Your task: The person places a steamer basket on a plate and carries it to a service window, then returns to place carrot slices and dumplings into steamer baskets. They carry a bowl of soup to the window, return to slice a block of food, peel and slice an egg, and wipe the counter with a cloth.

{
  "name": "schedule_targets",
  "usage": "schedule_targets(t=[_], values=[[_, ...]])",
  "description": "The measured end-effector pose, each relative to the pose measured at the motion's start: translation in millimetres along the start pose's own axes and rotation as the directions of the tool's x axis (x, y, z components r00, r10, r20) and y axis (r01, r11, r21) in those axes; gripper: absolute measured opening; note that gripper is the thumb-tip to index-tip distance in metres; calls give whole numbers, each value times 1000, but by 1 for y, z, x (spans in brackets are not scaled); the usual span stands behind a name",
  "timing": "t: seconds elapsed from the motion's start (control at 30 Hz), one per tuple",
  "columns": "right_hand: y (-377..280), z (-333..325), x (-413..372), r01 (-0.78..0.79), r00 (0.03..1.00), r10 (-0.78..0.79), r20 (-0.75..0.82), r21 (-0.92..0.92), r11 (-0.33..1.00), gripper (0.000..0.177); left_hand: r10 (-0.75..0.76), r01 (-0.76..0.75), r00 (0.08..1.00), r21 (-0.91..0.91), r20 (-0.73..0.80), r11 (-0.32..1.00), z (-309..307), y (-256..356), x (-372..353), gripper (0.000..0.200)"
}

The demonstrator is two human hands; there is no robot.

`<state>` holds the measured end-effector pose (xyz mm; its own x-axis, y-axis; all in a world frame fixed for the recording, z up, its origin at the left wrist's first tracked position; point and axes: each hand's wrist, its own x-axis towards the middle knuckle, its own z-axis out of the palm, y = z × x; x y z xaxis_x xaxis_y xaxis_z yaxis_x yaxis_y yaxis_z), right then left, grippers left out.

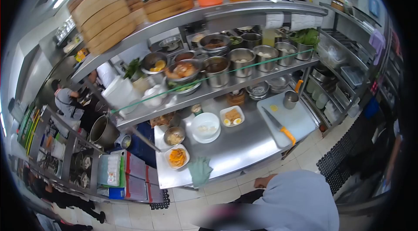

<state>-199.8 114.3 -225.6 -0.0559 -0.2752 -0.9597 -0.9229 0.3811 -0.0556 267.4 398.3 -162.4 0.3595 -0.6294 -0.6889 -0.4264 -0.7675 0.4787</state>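
Observation:
My right hand [263, 182] shows small at the end of my grey sleeve [300, 200], below the front edge of the steel counter [235, 155] and apart from it. Its fingers look curled; what they hold, if anything, is hidden. My left hand is not in view. Closest on the counter are a green cloth [200, 171] hanging over the front edge and a white bowl of orange slices [177, 157]. Behind them stand a metal bowl of pale shreds [175, 136], stacked white plates [205, 127] and a white dish with halved eggs [232, 117].
An orange-handled knife [278, 125] lies on a white cutting board [289, 118] beside a metal cup [291, 99]. Metal pots [216, 72] line the shelf above. Bamboo steamers [102, 20] stand on the top shelf. At left, a co-worker [67, 100] stands near a large pot [104, 131].

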Motion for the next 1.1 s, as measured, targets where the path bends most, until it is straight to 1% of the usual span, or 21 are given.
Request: schedule_targets(t=[0.07,0.13,0.2,0.27,0.3,0.33,0.37,0.4,0.47,0.53,0.63,0.67,0.77,0.83,0.87,0.9,0.93,0.97,1.0,1.03,1.1], values=[[-8,-2,-13,-99,994,102,-36,87,991,27,-28,27,1000,-54,-7,998,-24,-35,5,52],[-42,4,-23,-98,992,106,-69,109,989,33,-72,69,997,-126,-20,990,-39,-92,3,54],[-105,17,-30,11,999,-7,-32,124,992,39,-46,44,999,-128,-17,991,-63,-158,24,56],[-172,32,-28,116,988,-123,98,76,990,28,46,-46,999,-81,-5,996,-90,-208,62,58],[-210,39,-43,136,983,-126,134,-68,988,28,129,-139,982,-72,-135,988,-126,-192,67,61],[-243,46,-53,248,956,-247,158,13,969,23,40,-41,987,-4,-156,999,-172,-174,80,59],[-273,55,-63,345,916,-362,174,122,931,19,46,-62,974,-65,-223,996,-224,-144,73,56],[-303,65,-67,355,910,-355,214,42,934,19,225,-290,826,-46,-516,956,-246,-161,102,41],[-357,83,-72,523,843,-521,136,21,852,16,152,-271,814,-134,-561,953,-327,-140,98,41],[-405,92,-70,534,828,-527,195,15,845,16,0,-210,820,-300,-573,930,-397,-118,87,37],[-470,109,-30,520,822,-512,250,39,854,16,-56,-203,781,-339,-622,919,-454,-165,97,38],[-492,113,-16,570,787,-537,303,-28,821,17,79,-265,693,-152,-717,952,-451,-226,128,37],[-627,152,37,670,722,-547,425,-232,705,18,-272,9,687,-367,-674,930,-445,-281,72,36],[-707,201,60,676,731,-501,464,-386,628,18,-295,133,680,-283,-671,950,-397,-358,48,34],[-748,228,65,662,746,-487,455,-419,622,18,-327,294,759,-151,-563,944,-381,-379,26,33],[-807,264,60,619,780,-488,391,-370,693,18,-460,455,797,-112,-392,883,-382,-359,-14,35],[-868,296,66,805,574,-641,510,-493,329,10,-435,411,736,-168,-519,896,-309,-427,-17,36],[-925,323,12,810,584,-623,520,-424,405,12,-585,580,773,-99,-246,808,-301,-411,-46,37],[-982,349,-17,774,586,-540,604,-219,594,14,-720,699,691,-309,60,645,-279,-417,-61,37],[-1033,379,-55,803,562,-590,580,-211,558,15,-864,711,498,-604,70,360,-246,-412,-73,36],[-1121,437,-120,850,492,-658,570,-149,506,15,-866,669,384,-743,321,21,-228,-386,-101,38]])
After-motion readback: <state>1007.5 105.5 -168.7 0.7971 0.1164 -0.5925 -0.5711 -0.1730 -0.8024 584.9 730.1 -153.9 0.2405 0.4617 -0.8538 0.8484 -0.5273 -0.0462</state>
